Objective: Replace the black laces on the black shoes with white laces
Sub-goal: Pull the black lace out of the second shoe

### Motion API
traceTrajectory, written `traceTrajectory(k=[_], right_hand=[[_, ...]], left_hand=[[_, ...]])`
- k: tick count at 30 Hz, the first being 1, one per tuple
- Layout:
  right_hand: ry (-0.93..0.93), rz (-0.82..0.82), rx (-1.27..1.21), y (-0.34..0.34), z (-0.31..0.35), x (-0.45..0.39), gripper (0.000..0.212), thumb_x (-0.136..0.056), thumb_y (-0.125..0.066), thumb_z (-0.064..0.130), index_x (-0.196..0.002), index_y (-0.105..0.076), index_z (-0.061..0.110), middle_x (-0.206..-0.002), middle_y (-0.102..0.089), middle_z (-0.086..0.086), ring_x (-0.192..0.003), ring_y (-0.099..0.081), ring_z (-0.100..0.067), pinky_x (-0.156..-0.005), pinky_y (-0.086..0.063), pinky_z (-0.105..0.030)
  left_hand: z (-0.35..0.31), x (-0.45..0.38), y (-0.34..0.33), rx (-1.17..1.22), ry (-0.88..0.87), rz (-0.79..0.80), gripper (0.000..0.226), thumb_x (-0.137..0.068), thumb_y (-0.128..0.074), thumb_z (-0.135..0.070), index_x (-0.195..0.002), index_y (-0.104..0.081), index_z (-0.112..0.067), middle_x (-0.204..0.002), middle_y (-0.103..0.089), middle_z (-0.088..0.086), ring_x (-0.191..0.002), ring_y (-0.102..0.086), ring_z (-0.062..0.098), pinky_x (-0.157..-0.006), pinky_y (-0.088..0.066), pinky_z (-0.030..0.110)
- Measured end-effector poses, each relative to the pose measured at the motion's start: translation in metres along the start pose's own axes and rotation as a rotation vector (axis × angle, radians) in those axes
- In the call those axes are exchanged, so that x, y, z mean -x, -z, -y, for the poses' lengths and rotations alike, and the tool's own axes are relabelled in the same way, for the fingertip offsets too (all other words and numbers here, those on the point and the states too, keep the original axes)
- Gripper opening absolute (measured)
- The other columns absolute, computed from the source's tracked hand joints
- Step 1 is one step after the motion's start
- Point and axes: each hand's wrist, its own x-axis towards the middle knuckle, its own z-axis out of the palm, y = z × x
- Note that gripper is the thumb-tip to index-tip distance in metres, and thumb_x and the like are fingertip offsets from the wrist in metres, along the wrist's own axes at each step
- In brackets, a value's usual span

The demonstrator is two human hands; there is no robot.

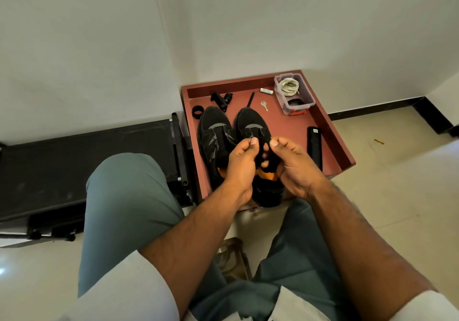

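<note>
Two black shoes stand side by side on a red-brown tray table (330, 132), toes pointing away from me. The left shoe (213, 134) is untouched. Over the right shoe (250, 124), both hands work at the lacing area. My left hand (239, 161) pinches black lace between thumb and fingers. My right hand (291, 164) pinches the black lace (260, 150) from the other side. The shoe's orange lining shows below my hands. White laces (289, 86) lie coiled in a clear plastic box (306, 103) at the tray's far right corner.
On the tray lie a key (264, 105), a small white tube (266, 91), a black ring (198, 111), black clips (221, 99), a thin black strip (250, 99) and a long black case (314, 146). A black bench (82, 161) stands left. My knees flank the tray.
</note>
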Motion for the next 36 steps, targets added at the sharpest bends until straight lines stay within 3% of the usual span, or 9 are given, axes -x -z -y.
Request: traceTrajectory(k=[5,9,12,15,20,23,26,31,36], right_hand=[[0.016,-0.086,0.125,0.007,-0.006,-0.010,0.024,-0.102,-0.043,0.018,-0.083,-0.056,0.012,-0.078,-0.062,-0.003,-0.066,-0.055,-0.013,-0.056,-0.048,-0.024],[0.111,-0.104,0.085,0.021,-0.001,-0.027,0.022,-0.100,-0.043,0.009,-0.084,-0.058,0.005,-0.114,-0.062,-0.022,-0.107,-0.063,-0.026,-0.090,-0.052,-0.030],[0.132,-0.120,0.052,0.031,0.011,-0.036,0.021,-0.100,-0.040,0.005,-0.091,-0.058,-0.002,-0.106,-0.067,-0.007,-0.099,-0.065,-0.010,-0.082,-0.049,-0.021],[0.125,-0.207,0.141,0.046,0.020,-0.050,0.021,-0.100,-0.043,0.011,-0.102,-0.064,0.005,-0.113,-0.067,0.001,-0.103,-0.060,-0.003,-0.088,-0.039,-0.029],[0.111,-0.271,0.122,0.082,0.029,-0.074,0.025,-0.097,-0.049,0.017,-0.116,-0.065,0.019,-0.121,-0.066,0.003,-0.126,-0.052,-0.017,-0.113,-0.027,-0.051],[0.125,-0.225,0.152,0.109,0.044,-0.089,0.031,-0.097,-0.051,0.021,-0.126,-0.061,0.016,-0.123,-0.066,0.000,-0.127,-0.052,-0.019,-0.114,-0.025,-0.051],[0.150,-0.204,0.241,0.132,0.065,-0.110,0.030,-0.095,-0.052,0.025,-0.121,-0.064,0.019,-0.117,-0.069,-0.003,-0.120,-0.057,-0.021,-0.111,-0.033,-0.047],[0.187,-0.257,0.416,0.160,0.089,-0.158,0.027,-0.101,-0.045,0.014,-0.107,-0.062,-0.006,-0.083,-0.068,-0.002,-0.080,-0.062,-0.013,-0.075,-0.050,-0.025],[0.173,-0.243,0.690,0.182,0.094,-0.202,0.024,-0.098,-0.049,0.020,-0.089,-0.069,0.010,-0.092,-0.062,-0.005,-0.090,-0.056,-0.018,-0.088,-0.042,-0.037]], left_hand=[[0.012,-0.021,-0.027,0.026,0.007,-0.199,0.028,-0.103,-0.043,-0.026,-0.085,-0.063,-0.018,-0.072,-0.059,-0.003,-0.062,-0.054,0.007,-0.055,-0.046,0.022],[0.012,-0.038,-0.043,0.107,0.054,-0.180,0.026,-0.103,-0.044,-0.025,-0.091,-0.066,-0.019,-0.083,-0.065,-0.002,-0.079,-0.062,0.007,-0.066,-0.048,0.020],[0.006,-0.055,-0.053,0.119,0.070,-0.132,0.024,-0.102,-0.046,-0.022,-0.089,-0.066,-0.018,-0.082,-0.066,-0.002,-0.083,-0.062,0.011,-0.073,-0.050,0.022],[0.001,-0.070,-0.067,0.025,0.091,-0.101,0.029,-0.102,-0.045,-0.026,-0.079,-0.061,-0.019,-0.083,-0.063,0.001,-0.087,-0.058,0.016,-0.077,-0.046,0.028],[-0.003,-0.104,-0.086,-0.403,0.020,-0.124,0.041,-0.089,-0.038,-0.053,-0.084,-0.064,-0.022,-0.100,-0.065,0.004,-0.094,-0.059,0.021,-0.086,-0.047,0.041],[-0.011,-0.125,-0.092,-0.580,-0.025,-0.013,0.037,-0.093,-0.045,-0.046,-0.079,-0.067,-0.020,-0.089,-0.068,0.004,-0.089,-0.063,0.023,-0.085,-0.051,0.041],[-0.023,-0.153,-0.097,-0.637,-0.032,0.064,0.023,-0.097,-0.057,-0.025,-0.077,-0.066,-0.018,-0.071,-0.062,-0.001,-0.068,-0.055,0.013,-0.065,-0.046,0.026],[-0.024,-0.206,-0.102,-1.037,-0.102,0.128,0.025,-0.090,-0.065,-0.025,-0.107,-0.069,-0.006,-0.103,-0.069,0.005,-0.088,-0.061,0.018,-0.078,-0.050,0.028],[-0.013,-0.239,-0.096,-1.671,-0.057,0.304,0.030,-0.087,-0.069,-0.020,-0.111,-0.061,-0.004,-0.117,-0.063,0.014,-0.102,-0.062,0.029,-0.079,-0.051,0.033]])
